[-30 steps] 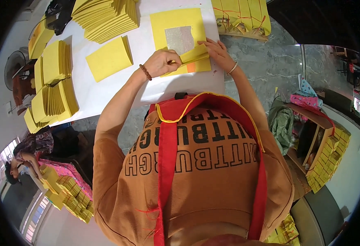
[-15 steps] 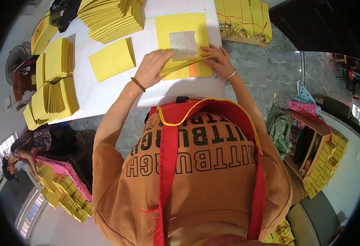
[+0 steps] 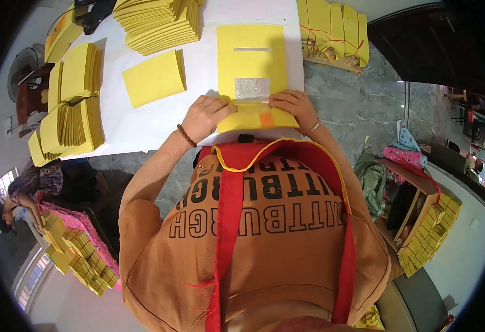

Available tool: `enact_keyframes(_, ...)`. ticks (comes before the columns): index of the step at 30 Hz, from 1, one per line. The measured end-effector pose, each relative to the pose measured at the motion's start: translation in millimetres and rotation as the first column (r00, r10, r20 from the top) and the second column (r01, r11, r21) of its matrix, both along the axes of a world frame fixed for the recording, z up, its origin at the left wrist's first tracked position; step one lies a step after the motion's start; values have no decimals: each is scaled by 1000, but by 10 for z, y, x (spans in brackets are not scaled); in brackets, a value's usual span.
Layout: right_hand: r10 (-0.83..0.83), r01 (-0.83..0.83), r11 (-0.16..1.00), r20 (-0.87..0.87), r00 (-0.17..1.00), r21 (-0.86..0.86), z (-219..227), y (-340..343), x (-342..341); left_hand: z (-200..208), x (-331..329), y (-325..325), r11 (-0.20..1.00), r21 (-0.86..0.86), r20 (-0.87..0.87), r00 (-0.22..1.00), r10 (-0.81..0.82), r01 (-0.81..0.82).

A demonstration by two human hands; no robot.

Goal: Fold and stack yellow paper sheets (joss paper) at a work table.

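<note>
small paper-goods workshop: yellow sheet stacks [image 3: 159, 22] crowd white tabletop [image 3: 143, 122], bundled yellow packs [image 3: 425, 232] on marble floor [image 3: 353, 105].

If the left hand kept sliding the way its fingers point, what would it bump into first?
The left hand points across the yellow sheet toward the right hand. It would probably cross the silver square first, then meet the right hand's fingers.

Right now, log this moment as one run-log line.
left hand: pressing folded near edge of yellow paper sheet with silver square | right hand: pressing same fold | surface: white tabletop | nearby: loose yellow sheet
</note>
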State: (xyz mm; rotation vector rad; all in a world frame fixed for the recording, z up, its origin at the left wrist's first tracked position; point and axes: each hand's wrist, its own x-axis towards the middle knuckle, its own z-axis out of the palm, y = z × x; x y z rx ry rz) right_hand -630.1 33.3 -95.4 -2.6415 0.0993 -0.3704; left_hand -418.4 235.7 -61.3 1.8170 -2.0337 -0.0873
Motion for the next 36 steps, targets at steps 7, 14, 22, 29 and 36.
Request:
enact_keyframes(7,-263,339,707,-214,941,621,-142,31,115,-109,65,-331,856,356,-510,689,514,-375)
enact_keyframes(14,-487,393,341,-197,851,854,-71,90,363,-305,148,-573,746,414,-419,618,665,-521)
enact_keyframes(22,-628,631,540,-232,743,557,-92,101,438,-409,248,-678,663,546,-429,510,746,-512)
enact_keyframes(29,-651,628,566,-178,738,534,-169,71,452,-201,230,-691,648,529,-442,474,762,-549)
enact_keyframes(36,-609,621,534,-248,753,574,-151,65,465,-45,17,-897,990,-34,125,982,139,-136)
